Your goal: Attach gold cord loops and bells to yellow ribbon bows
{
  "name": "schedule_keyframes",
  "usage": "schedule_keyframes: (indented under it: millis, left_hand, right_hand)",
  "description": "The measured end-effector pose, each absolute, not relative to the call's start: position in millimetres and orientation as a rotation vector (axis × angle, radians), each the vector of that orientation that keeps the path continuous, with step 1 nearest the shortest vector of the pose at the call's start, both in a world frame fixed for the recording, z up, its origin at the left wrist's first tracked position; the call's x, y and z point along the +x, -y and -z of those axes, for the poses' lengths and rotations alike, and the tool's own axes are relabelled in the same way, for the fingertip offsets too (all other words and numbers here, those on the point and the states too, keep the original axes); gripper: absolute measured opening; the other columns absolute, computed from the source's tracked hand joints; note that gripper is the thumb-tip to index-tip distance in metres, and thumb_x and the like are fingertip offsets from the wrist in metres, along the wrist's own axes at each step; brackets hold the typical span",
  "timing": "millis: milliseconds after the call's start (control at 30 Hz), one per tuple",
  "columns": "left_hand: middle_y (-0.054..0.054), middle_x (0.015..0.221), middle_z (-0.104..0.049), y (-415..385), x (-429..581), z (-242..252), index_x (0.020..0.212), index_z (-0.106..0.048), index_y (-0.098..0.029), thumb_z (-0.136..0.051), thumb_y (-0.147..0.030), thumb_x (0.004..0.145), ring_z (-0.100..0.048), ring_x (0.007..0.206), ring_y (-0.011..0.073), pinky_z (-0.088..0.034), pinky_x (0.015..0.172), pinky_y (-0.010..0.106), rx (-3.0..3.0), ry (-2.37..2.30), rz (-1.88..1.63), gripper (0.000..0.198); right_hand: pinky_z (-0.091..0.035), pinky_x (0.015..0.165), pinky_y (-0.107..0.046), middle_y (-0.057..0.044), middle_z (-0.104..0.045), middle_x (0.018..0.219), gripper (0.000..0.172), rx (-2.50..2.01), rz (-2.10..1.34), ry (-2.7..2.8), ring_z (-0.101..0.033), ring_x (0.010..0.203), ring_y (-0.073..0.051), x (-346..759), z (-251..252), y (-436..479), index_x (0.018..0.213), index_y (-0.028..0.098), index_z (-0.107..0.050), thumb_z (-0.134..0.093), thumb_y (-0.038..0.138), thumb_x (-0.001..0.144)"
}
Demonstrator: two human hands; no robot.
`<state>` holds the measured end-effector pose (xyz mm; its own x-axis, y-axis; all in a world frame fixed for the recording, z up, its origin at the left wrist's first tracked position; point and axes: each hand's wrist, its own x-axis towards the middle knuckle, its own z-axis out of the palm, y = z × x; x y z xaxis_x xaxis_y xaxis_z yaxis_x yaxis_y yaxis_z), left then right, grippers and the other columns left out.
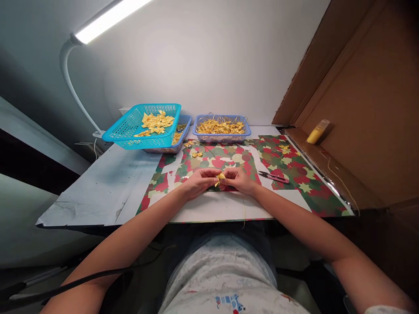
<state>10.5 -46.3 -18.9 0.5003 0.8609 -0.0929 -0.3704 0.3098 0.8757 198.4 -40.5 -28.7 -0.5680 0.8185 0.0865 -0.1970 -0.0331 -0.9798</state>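
At the table's front middle, my left hand (198, 183) and my right hand (240, 179) meet fingertip to fingertip. Both pinch one small yellow fabric flower (219, 179), whose petals show between the fingers. A thin yellow thread (244, 211) hangs below my right hand over the table's front edge. To the right of my right hand lies a pair of thread snips (274, 177). Beyond the hands rest a loose yellow flower (197, 154) and thin stems. Another yellow flower piece (284, 149) lies at the back right.
A turquoise basket (124, 131) of yellow flowers sits on top of a blue-purple basket (185, 131). Beside them a second blue-purple basket (222, 138) holds yellow stemmed pieces. A spool of yellow thread (317, 132) stands by the cardboard on the right. A lamp (67, 74) arches over the left.
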Motion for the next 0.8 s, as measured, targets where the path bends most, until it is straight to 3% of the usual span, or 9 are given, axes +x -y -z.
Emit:
schedule_keyframes:
  millis: [300,533,667,800]
  left_hand:
    - [0.005,0.08,-0.075,45,11,20,0.085,-0.076,-0.015,-0.088,-0.018,0.053,-0.068,0.074,0.0159,-0.05,0.076,0.031,0.957,-0.657,-0.974,0.034]
    - [0.005,0.085,-0.076,45,12,22,0.087,-0.076,-0.016,-0.088,-0.022,0.054,-0.068,0.077,0.016,-0.05,0.078,0.029,1.03,-0.692,-0.988,0.036]
    - [0.004,0.079,-0.074,45,12,21,0.088,-0.076,-0.015,-0.089,-0.023,0.053,-0.067,0.07,0.014,-0.05,0.068,0.025,1.092,-0.743,-0.982,0.038]
    - [0.0,0.067,-0.069,44,11,20,0.094,-0.075,-0.015,-0.087,-0.026,0.058,-0.054,0.048,0.0061,-0.039,0.046,0.019,1.15,-0.828,-0.987,0.039]
  right_hand:
    - [-0.058,0.07,-0.029,-0.003,-0.072,0.073,0.036,-0.732,-1.618,1.539,-0.069,0.069,-0.014,198,25,40,0.08,0.016,-0.068,-0.081,0.046,0.064]
    - [-0.054,0.06,-0.027,-0.003,-0.069,0.066,0.039,-0.773,-1.432,1.663,-0.064,0.062,-0.014,198,26,39,0.071,0.016,-0.067,-0.075,0.054,0.067]
    - [-0.053,0.057,-0.028,-0.004,-0.067,0.065,0.041,-0.811,-1.252,1.747,-0.062,0.06,-0.015,199,25,39,0.072,0.017,-0.067,-0.07,0.058,0.071]
    - [-0.051,0.07,-0.033,-0.007,-0.069,0.092,0.026,-0.861,-0.926,1.754,-0.061,0.077,-0.018,209,16,40,0.091,0.021,-0.069,-0.069,0.043,0.077]
